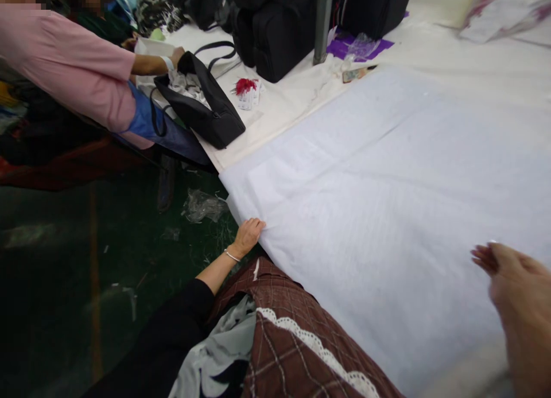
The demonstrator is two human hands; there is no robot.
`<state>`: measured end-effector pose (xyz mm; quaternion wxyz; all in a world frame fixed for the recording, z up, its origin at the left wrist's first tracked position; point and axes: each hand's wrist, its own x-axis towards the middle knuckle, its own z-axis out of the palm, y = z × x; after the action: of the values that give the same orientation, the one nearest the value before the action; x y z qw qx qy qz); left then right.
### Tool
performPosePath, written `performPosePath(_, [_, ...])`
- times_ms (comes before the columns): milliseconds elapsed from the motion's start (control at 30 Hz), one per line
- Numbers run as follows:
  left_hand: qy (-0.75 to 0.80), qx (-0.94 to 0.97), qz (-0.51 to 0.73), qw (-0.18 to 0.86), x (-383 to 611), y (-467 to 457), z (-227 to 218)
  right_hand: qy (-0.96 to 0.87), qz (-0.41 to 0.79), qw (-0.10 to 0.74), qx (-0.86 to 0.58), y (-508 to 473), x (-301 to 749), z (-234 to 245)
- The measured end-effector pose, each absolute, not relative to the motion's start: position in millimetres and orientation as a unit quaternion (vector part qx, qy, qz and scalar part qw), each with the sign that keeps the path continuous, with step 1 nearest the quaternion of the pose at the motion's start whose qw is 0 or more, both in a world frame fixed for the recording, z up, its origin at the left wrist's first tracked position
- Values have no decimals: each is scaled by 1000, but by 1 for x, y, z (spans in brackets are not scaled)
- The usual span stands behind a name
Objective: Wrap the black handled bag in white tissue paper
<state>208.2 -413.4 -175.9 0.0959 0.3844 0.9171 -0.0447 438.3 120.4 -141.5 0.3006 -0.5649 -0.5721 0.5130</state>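
Note:
A large white sheet, with light creases across it, covers the near part of the table. My left hand grips the sheet at the table's left edge, its fingers closed on the border. Over the right side of the sheet is my right hand, slightly blurred, with fingers curled in against the thumb. A small pale glint shows at its thumb tip; what the fingers hold, if anything, I cannot make out.
Beyond the sheet, a co-worker in a pink top reaches into an open black bag. Tags with red strings lie beside it. Black backpacks stand behind, near a metal post. Plastic scraps litter the green floor.

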Motion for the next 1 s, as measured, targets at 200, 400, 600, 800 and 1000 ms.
performPosePath(200, [922, 379, -20, 79, 208, -420, -189, -635, 635, 48, -437, -8, 358, -142])
performPosePath(400, [920, 386, 7, 64, 213, -429, -196, -653, 685, -139, -293, -146, 287, -144])
performPosePath(600, [920, 385, 34, 62, 206, -441, -205, -663, 672, -189, -270, -212, 248, -163])
performPosePath(800, [916, 397, 48, 39, 215, -451, -212, -689, 631, -230, -272, -239, 232, -177])
performPosePath(1000, [906, 415, 76, 41, 234, -457, -219, -732, 551, -269, -297, -251, 222, -197])
